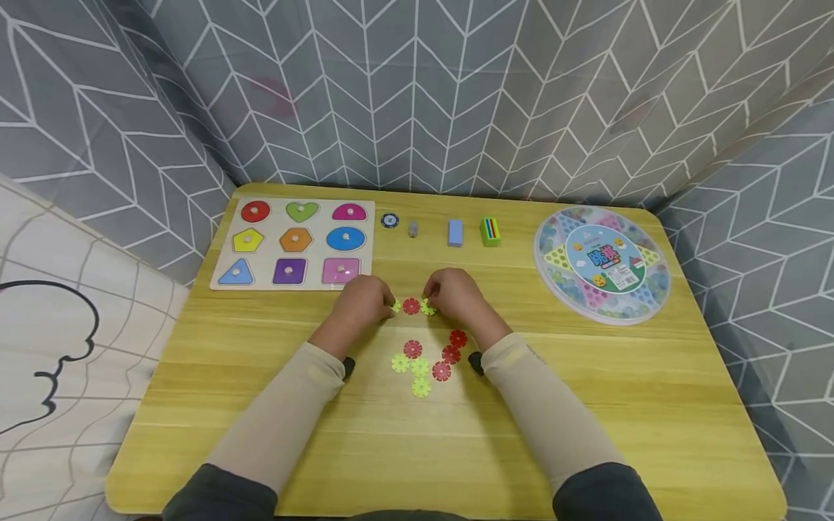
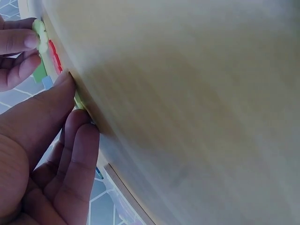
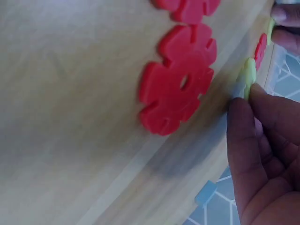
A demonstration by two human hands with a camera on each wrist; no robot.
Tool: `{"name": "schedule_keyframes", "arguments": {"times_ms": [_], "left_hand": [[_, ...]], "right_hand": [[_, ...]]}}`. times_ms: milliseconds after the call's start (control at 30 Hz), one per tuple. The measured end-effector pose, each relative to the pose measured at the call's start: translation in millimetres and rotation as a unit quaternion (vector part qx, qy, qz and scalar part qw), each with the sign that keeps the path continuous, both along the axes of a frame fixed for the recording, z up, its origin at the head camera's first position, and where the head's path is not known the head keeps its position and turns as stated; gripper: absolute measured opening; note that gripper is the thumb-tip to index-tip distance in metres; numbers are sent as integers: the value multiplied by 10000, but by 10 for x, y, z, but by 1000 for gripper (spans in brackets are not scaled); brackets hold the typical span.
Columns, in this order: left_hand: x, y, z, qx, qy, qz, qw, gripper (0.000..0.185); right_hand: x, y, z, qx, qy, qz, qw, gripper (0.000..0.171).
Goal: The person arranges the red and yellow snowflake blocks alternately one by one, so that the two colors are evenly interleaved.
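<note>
Pinching yellow-green discs [image 1: 427, 307] — fingers [image 1: 435, 295] flanking red disc [image 1: 410, 306].

My light wooden table [image 1: 651, 405] fills the lower frame. Grey fabric with a white chevron pattern [image 1: 417, 87] drapes behind it and along both sides, under even light.

A yellow wood-grain table [image 1: 586, 405] carries red plastic snowflake discs [image 1: 449, 354] and lime-green plastic snowflake discs [image 1: 410, 365], with a row of green, red, green between the hands. The pale wooden shape puzzle board [image 1: 224, 253] shows red, green, magenta, yellow, orange, blue, purple and pink pieces. The round clear plastic game case [image 1: 554, 289] has a turquoise middle label and yellow and pink triangles. A light-blue block [image 1: 455, 232] lies beside a green block with coloured stripes [image 1: 490, 231]. The grey cloth backdrop [image 1: 417, 94] bears white chevron lines. Sleeves are beige.
</note>
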State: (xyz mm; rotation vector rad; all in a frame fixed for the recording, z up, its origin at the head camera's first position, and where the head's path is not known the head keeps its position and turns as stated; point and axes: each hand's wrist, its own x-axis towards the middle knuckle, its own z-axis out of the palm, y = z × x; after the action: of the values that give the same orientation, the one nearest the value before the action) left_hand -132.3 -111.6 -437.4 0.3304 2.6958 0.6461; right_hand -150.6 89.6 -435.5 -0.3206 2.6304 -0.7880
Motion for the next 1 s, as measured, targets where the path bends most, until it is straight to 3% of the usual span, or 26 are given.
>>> {"name": "schedule_keyframes", "arguments": {"times_ms": [200, 400, 533, 733, 1000], "left_hand": [[-4, -7, 4, -2, 42, -14, 10000, 18], [2, -7, -3, 40, 42, 15, 10000, 19], [11, -3, -14, 94, -45, 29, 9999, 19], [14, -12, -15, 51, -18, 76, 10000, 19], [3, -11, -46, 77, 36, 18, 10000, 19]], "right_hand": [[21, -52, -35, 440, 341, 24, 9984, 8], [77, 23, 16, 408, 578, 20, 9975, 6], [215, 235, 99, 406, 392, -15, 9984, 10], [512, 468, 76, 967, -68, 211, 9951, 22], [666, 470, -40, 944, 290, -59, 9951, 16]]}}
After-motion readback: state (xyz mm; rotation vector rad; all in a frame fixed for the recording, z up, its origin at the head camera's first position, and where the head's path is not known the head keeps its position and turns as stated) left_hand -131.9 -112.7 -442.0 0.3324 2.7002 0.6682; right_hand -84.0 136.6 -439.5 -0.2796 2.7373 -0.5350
